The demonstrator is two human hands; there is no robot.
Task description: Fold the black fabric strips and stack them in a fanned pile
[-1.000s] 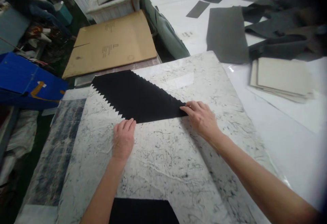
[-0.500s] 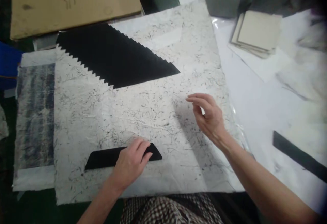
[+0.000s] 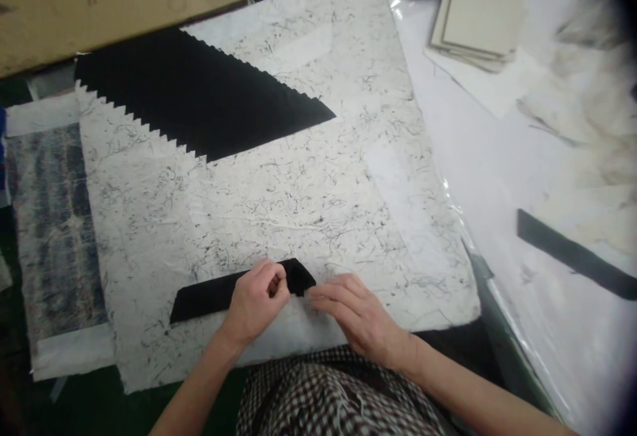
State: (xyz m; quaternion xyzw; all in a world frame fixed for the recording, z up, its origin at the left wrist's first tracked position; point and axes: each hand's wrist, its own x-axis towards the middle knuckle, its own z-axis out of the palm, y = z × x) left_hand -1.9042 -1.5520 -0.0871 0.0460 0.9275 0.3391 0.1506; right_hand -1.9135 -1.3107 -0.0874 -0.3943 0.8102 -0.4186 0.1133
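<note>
Our left hand (image 3: 256,303) pinches a black fabric strip (image 3: 209,298); our right hand (image 3: 361,320), loosely curled, holds nothing just beside it.

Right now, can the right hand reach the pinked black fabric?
Probably yes: the right hand is over the mottled paper sheet, with only bare sheet between it and the pinked black fabric.

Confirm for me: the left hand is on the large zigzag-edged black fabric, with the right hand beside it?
No: the head view shows the left hand on the narrow black strip, not the large zigzag-edged black fabric. The right hand is beside it, as you said.
</note>
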